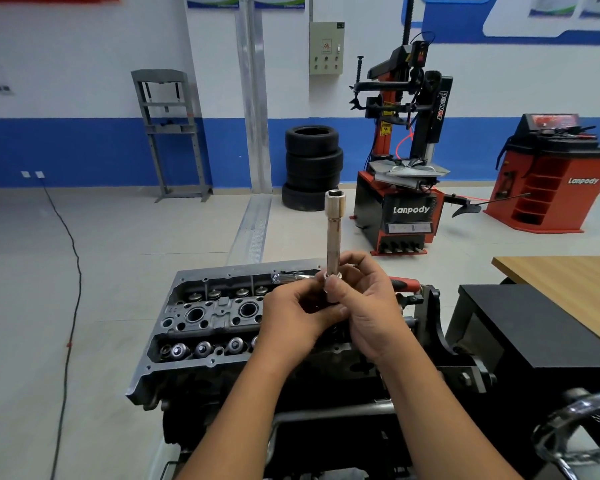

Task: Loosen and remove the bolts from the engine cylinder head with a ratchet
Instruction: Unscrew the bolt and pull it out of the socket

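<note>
The engine cylinder head (pixel 208 318) sits on a stand below me, its valve springs and plug wells exposed. Above it I hold a long chrome extension bar with a socket (pixel 334 233) upright, the socket's open end pointing up. My right hand (pixel 369 306) pinches the bar's lower end between thumb and fingers. My left hand (pixel 291 315) curls round the same lower end from the left; what lies inside its palm is hidden. A ratchet with a red handle (pixel 406 283) lies across the far edge of the head, behind my hands.
A black box (pixel 534 327) and a wooden tabletop (pixel 568 275) stand to the right. A chrome wheel (pixel 575 431) is at the lower right. Across the floor are a tyre changer (pixel 406 188), stacked tyres (pixel 312 164), a red wheel balancer (pixel 551 178) and a black cable (pixel 71 258).
</note>
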Tool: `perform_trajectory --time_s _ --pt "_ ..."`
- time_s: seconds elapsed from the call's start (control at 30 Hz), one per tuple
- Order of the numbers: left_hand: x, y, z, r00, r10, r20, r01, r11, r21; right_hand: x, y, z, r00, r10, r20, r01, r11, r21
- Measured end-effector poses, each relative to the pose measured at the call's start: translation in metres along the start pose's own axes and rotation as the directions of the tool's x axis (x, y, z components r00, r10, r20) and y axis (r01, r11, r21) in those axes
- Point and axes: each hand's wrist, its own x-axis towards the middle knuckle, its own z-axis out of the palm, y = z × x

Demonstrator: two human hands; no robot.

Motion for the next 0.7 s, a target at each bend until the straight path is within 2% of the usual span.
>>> perform_trajectory --time_s 0.17,0.33,0.53,0.63,0.7 --pt "-0.0007 -0.0035 -0.0021 0.999 0.007 0.034 -0.008 1.000 0.013 -0.0007 -0.0025 0.0030 0.999 0.019 0.031 -0.021 0.997 0.079" --pt "0.0003 -0.0037 0.0001 0.999 0.021 -0.048 -0.019 0.998 0.053 0.0012 0.0020 -0.0006 1.000 -0.022 -0.011 0.021 1.000 -0.013" --pt "-0.0025 -0.0011 -0.0031 0.997 0.046 0.060 -0.043 0.997 -0.058 0.0025 0.0023 -0.0011 0.999 0.032 0.013 -0.032 0.998 0.058" --pt "-0.0002 -0.0031 -0.0016 0.998 0.055 0.010 -0.055 0.998 -0.008 0.0038 0.0041 -0.0023 1.000 -0.004 0.006 0.004 1.000 0.029" --pt "-0.0001 -0.0018 -0.0001 0.998 0.041 -0.038 -0.043 0.997 -0.071 0.0041 0.0063 -0.0030 0.999 -0.030 0.015 0.030 0.999 -0.019"
